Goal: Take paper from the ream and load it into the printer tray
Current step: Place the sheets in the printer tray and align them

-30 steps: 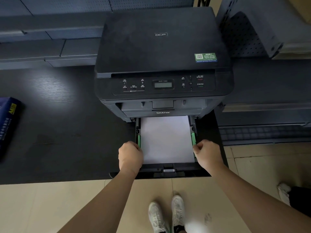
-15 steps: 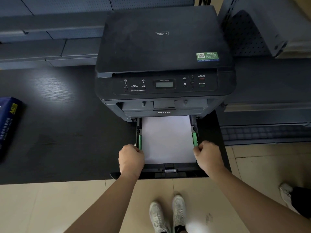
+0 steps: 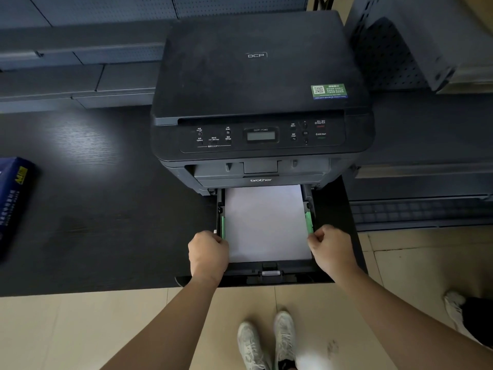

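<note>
- Brother DCP printer (image 3: 260,84): black, at the table's (image 3: 93,204) front edge, toward the right corner.
- Paper tray (image 3: 266,273): pulled out past that edge, white paper (image 3: 265,222) lying flat inside between green side guides (image 3: 309,222).
- Left hand (image 3: 208,253): grip curled shut on the tray's left wall.
- Right hand (image 3: 329,248): grip curled shut on the tray's right wall.
- Ream (image 3: 12,198): blue wrapper, at the table's left edge.

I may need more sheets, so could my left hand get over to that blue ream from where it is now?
Probably yes. The left hand grips the paper tray side, and bare black desktop lies between it and the blue ream at the far left; it must let go first.
</note>
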`<state>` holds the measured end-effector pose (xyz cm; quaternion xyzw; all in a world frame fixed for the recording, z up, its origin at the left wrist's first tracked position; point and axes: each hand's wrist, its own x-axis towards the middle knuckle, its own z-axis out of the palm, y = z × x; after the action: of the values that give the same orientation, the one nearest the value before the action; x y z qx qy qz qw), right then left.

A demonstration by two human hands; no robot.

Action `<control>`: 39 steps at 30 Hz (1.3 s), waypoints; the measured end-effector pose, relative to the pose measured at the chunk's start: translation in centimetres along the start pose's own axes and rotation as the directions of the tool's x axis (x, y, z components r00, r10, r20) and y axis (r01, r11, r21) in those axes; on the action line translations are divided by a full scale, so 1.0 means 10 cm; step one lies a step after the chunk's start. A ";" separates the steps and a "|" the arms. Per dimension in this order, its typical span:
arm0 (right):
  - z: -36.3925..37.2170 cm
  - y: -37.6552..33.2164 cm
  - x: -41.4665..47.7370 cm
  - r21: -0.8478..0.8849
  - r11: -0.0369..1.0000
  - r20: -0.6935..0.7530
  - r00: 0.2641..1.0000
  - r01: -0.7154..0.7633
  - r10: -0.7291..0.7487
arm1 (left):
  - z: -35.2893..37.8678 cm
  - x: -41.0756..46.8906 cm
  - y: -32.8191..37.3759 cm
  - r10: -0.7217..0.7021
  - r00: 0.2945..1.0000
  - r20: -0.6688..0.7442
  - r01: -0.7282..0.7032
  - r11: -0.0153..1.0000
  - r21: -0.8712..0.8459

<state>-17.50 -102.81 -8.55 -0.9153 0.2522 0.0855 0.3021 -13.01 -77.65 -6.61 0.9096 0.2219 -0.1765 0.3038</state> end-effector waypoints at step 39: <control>-0.64 0.53 -0.49 0.249 0.968 0.066 0.998 -0.035 0.019 | -0.57 -0.45 -0.63 0.145 0.986 -0.079 -0.155 0.979 -0.136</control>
<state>-24.39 -108.23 -4.60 -0.8634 0.2636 0.0861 0.4215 -18.91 -70.87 -3.23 0.9055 0.1750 -0.1054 0.3720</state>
